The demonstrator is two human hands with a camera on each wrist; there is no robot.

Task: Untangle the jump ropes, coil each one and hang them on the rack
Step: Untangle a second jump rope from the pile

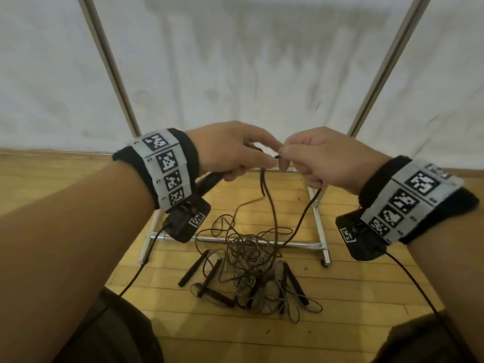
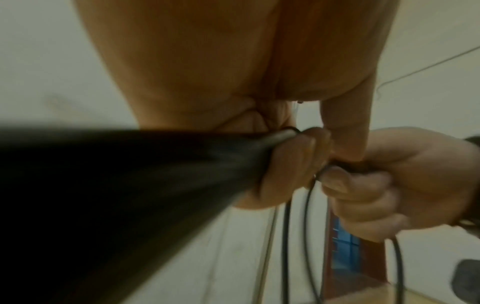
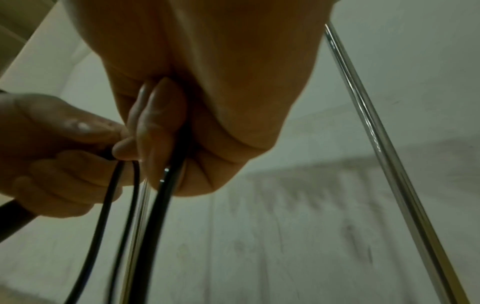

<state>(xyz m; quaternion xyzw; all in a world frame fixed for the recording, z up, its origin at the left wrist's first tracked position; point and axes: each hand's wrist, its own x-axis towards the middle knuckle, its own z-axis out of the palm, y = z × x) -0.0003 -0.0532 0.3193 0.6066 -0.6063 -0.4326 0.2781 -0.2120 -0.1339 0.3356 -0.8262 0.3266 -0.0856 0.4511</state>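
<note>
Black handle [image 1: 209,181]: gripped in the left hand [image 1: 230,150], whose curled fingers close round it; its free end sticks out below the wrist, above the rack's base.
Left hand: besides the handle, its thumb and forefinger pinch the black cord [image 1: 262,179] where the two hands meet.
Right hand [image 1: 324,159]: fingers curled round the same cord, pinching it just beside the left fingertips; the wrist view shows strands passing through its fist.
Black cord: hangs from both hands in several strands down to the tangle.
Tangled jump ropes [image 1: 251,273]: heaped on the wooden floor [image 1: 353,292], lying across and just in front of the rack's lower bar, several black handles sticking out of the pile.
Rack [image 1: 318,224]: chrome frame standing against the white wall [image 1: 235,61], two uprights rising either side of the hands, base bars on the floor.
Wrists: each wears a band with black-and-white markers and a small camera with a cable.
</note>
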